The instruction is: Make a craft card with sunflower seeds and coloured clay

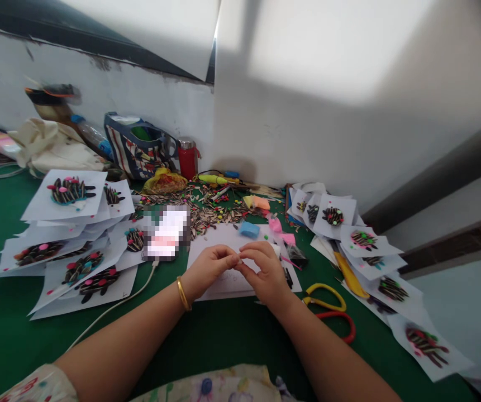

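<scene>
My left hand [212, 272] and my right hand [268, 274] meet over a white sheet of paper [225, 286], thumbs and forefingers pinched together. Whatever is between the fingertips is too small to make out. Faint writing shows on the sheet below them. Just beyond the hands lies a blue lump of modelling clay [249, 229]. Pink clay pieces [274, 224] and an orange one [261, 202] are further back and to the right. A gold bangle [184, 294] circles my left wrist. Loose striped seeds [206, 215] are scattered behind the paper.
Sheets with seed-and-clay figures [93, 212] pile up at left; more sheets [395, 335] fan out at right. A phone [167, 237] with a white cable [139, 291] lies left of the paper. Scissors [352, 326] rest at right. A red flask [187, 159] and a bag [133, 148] stand behind.
</scene>
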